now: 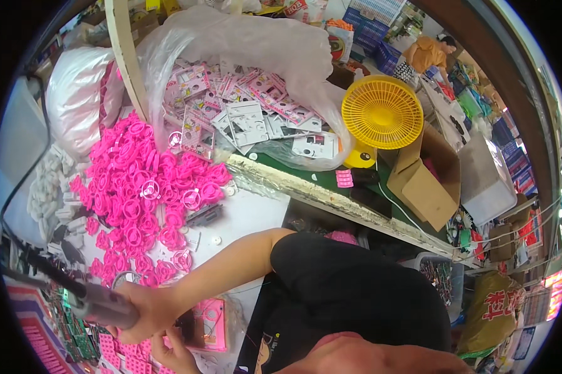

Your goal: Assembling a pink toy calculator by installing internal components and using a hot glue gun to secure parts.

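Note:
My right hand [147, 308] is wrapped round a grey electric screwdriver [106, 305] with a black cord. Its tip is hidden behind the hand. Just below, at the lower edge, my left hand [174, 355] has its fingers bent close together; anything between them is too small or hidden to name. Beside the hands lies an open pink plastic casing [217, 324] with thin wires and a dark part inside. Pink keypad pieces [109, 350] lie on the other side of my left hand. A large heap of pink ring-shaped plastic parts [134, 193] covers the white table [247, 215].
A clear bag [250, 37] of printed panels [247, 121] rests on a green shelf beyond the table. Near it stand a yellow fan [382, 112] and an open cardboard box [427, 181]. White parts [47, 187] and circuit boards [75, 324] lie left. Another person [427, 53] is far back.

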`<state>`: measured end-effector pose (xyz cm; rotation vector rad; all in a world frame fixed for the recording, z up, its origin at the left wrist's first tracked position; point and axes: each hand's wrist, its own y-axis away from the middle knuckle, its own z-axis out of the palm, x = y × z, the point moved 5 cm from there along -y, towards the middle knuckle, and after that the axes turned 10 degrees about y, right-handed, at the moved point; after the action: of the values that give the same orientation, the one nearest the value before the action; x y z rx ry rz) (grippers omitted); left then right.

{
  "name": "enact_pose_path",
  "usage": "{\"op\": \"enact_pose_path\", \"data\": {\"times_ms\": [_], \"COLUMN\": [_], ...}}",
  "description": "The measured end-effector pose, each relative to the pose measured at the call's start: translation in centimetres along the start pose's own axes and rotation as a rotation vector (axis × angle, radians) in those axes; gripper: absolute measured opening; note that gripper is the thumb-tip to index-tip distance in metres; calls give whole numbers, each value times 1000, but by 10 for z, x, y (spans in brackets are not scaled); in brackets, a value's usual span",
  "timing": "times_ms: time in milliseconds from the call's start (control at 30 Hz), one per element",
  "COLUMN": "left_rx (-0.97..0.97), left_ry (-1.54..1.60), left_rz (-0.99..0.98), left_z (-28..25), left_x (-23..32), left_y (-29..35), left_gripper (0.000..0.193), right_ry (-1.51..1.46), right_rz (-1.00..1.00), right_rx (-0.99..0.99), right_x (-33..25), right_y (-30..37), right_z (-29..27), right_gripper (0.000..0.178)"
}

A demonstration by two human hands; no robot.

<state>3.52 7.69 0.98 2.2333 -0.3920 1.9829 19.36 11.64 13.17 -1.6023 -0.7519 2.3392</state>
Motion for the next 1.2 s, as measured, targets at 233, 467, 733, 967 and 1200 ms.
{"op": "enact_pose_path", "data": {"times_ms": [233,467,733,967,1200], "left_rx": [47,46,143,134,171], "left_ry": [18,-508,-727,-720,-744], "left_rz": [164,447,322,304,389], "left_z": [5,17,10,17,20], "left_x": [-1,31,55,28,26], "left_y": [11,16,36,50,49], "left_gripper": [12,18,78,56,51], "right_ry": [-31,59,-22,-238,6], "right_rz": [69,102,171,121,119], "right_rx": [4,-12,-37,-144,-228], "right_x": [-10,2,-5,9,14], "right_y": [11,13,19,32,48], "right_z": [6,2,-41,-20,-2], "right_gripper": [14,15,21,27,28]}}
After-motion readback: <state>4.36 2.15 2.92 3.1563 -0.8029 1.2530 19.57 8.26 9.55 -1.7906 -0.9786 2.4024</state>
